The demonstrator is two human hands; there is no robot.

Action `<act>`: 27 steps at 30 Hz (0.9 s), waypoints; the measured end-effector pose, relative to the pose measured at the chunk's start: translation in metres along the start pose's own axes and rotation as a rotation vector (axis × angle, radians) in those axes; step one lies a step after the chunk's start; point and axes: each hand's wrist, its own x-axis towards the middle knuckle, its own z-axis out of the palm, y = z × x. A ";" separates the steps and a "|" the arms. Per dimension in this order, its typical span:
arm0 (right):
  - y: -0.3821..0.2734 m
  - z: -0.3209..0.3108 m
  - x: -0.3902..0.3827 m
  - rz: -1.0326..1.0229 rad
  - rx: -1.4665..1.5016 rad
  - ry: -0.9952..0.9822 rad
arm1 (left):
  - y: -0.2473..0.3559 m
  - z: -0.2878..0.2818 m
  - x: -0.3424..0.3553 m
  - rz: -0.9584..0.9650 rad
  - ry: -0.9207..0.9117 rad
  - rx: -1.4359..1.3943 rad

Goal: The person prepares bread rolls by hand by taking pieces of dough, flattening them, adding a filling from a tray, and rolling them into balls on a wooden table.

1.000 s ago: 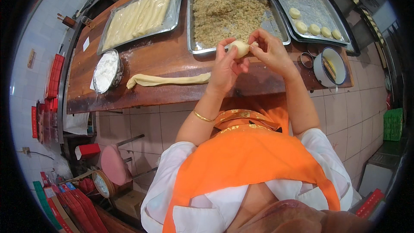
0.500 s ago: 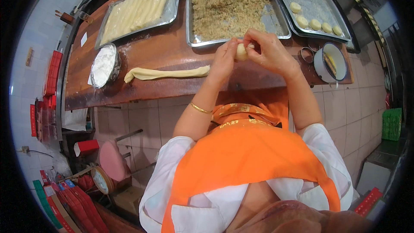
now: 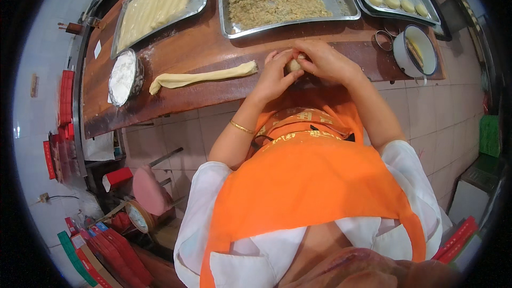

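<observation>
Over the table's near edge, the left hand and right hand cup a dough ball between them, probably because something soft needs support from both sides. The fingers of both curl closely around it, the left thumb in front; some tips are hidden, so how firmly they press I cannot tell. Left of the hands lies a dough strip, likely set within reach, with a bowl of white powder past its end; a pot stands at right. Farther back, a tray of crumbly mix sits centrally, perhaps for either hand, between film-covered dough, presumably wrapped against drying, and spaced rounds.
</observation>
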 end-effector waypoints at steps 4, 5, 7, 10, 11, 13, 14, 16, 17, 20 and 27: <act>-0.024 -0.019 0.003 0.099 0.234 0.087 | 0.000 -0.006 -0.004 -0.115 -0.054 -0.063; -0.026 -0.027 0.001 0.125 0.263 0.210 | 0.001 -0.005 -0.003 -0.111 -0.042 -0.138; -0.025 -0.043 -0.005 0.250 0.241 0.282 | 0.000 -0.002 -0.002 -0.113 -0.019 -0.289; 0.024 -0.022 -0.035 0.080 -0.490 0.147 | 0.006 -0.007 0.002 -0.035 -0.069 -0.200; 0.022 -0.015 -0.041 0.144 -0.461 0.130 | 0.007 -0.008 0.003 -0.020 -0.056 -0.191; 0.021 -0.017 -0.051 0.156 -0.355 0.323 | 0.008 -0.009 0.005 0.011 -0.034 -0.174; 0.017 -0.018 -0.055 0.163 -0.289 0.412 | 0.007 -0.009 0.005 -0.076 -0.049 -0.249; 0.014 -0.027 -0.060 0.182 -0.277 0.550 | 0.004 -0.012 0.019 -0.246 -0.074 -0.392; 0.014 -0.031 -0.063 0.188 -0.261 0.611 | 0.004 -0.014 0.032 -0.159 -0.088 -0.314; 0.017 -0.031 -0.072 0.196 -0.221 0.693 | 0.015 -0.006 0.071 -0.168 -0.111 -0.301; 0.024 -0.027 -0.094 0.248 -0.230 0.753 | 0.001 0.014 0.074 0.171 -0.270 0.517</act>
